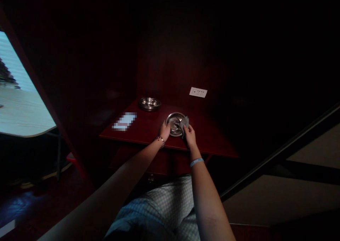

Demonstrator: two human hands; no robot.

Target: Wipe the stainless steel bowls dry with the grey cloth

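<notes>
A shiny round metal dish (174, 123) is held tilted toward me above the front part of a dark red desk (148, 129). My left hand (165, 130) grips its left rim, the thumb lying on the inner side. In my right hand (190, 135) is a grey cloth (184, 122), pinched and folded over the dish's right rim. Part of the right fingers is hidden behind cloth and dish. Farther back to the left sits a stack of similar metal dishes (149, 104).
A blurred-out pale rectangle (124, 121) lies on the desk's left side. On the back wall is a white socket plate (198, 92). Dark panels rise on both sides. Beyond the left panel stands a pale wooden table (23, 115).
</notes>
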